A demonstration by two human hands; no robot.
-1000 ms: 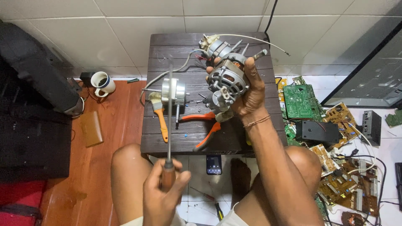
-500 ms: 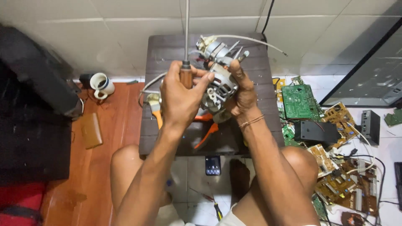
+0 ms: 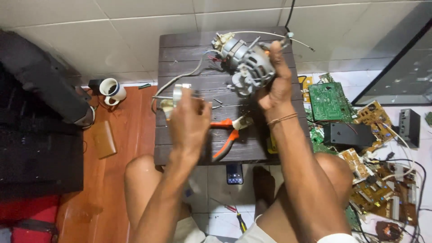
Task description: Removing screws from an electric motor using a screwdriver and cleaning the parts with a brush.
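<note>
Head view looked down on both hands over a small dark wooden table (image 3: 189, 148). The right hand (image 3: 275, 85) was raised, its fingers wrapped around a grey electric motor (image 3: 249, 65), thumb lying up along the motor's side; the motor was lifted clear of the tabletop and tilted, with thin wires trailing off its top. A thin band circled that wrist. To the left of that hand, the left hand (image 3: 189, 119) was curled shut around a screwdriver (image 3: 164, 97), whose metal shaft stuck out sideways past the knuckles; the handle was hidden inside the fist. Just beyond those knuckles a round silvery metal part (image 3: 179, 92) lay on the table, with a grey cable curving away from it. Between the two wrists, on the table, lay orange-handled pliers (image 3: 227, 132), close under the right forearm. Below the table edge, between the person's bare knees, a phone (image 3: 234, 173) rested on the tiled floor. Out past the right arm, green and brown circuit boards (image 3: 330, 101) were heaped on the floor beside a black box (image 3: 348, 135). Far to the left of the left hand, a white mug (image 3: 111, 90) stood on red floorboards.
</note>
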